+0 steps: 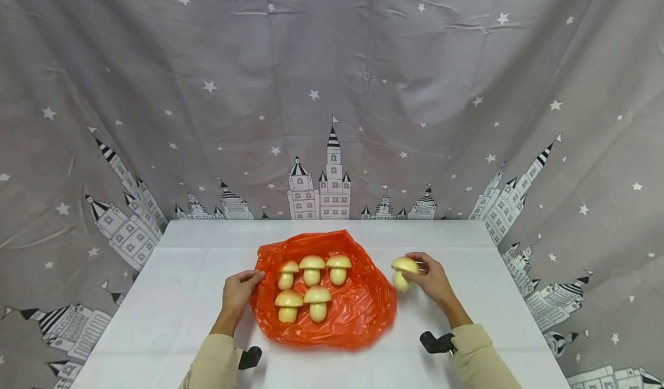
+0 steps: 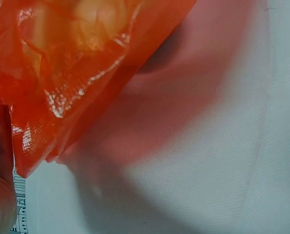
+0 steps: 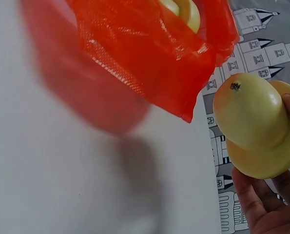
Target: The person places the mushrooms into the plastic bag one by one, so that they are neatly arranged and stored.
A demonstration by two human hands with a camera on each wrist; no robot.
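Observation:
A red plastic bag (image 1: 358, 314) lies spread open on the white table, with several pale yellow toy mushrooms (image 1: 317, 295) standing in its left and middle part. My left hand (image 1: 240, 292) pinches the bag's left edge between thumb and fingers; in the left wrist view only a bit of that hand shows beside the red plastic (image 2: 86, 83). To the right of the bag, my right hand (image 1: 429, 276) holds another yellow mushroom (image 1: 402, 272) by its cap, stem down. The right wrist view shows this mushroom (image 3: 252, 112) close up, a dark mark on its stem end.
The white table (image 1: 181, 297) reaches back to a grey curtain (image 1: 363, 89) printed with castles and stars. Black wrist mounts (image 1: 436, 342) stick out from both beige sleeves.

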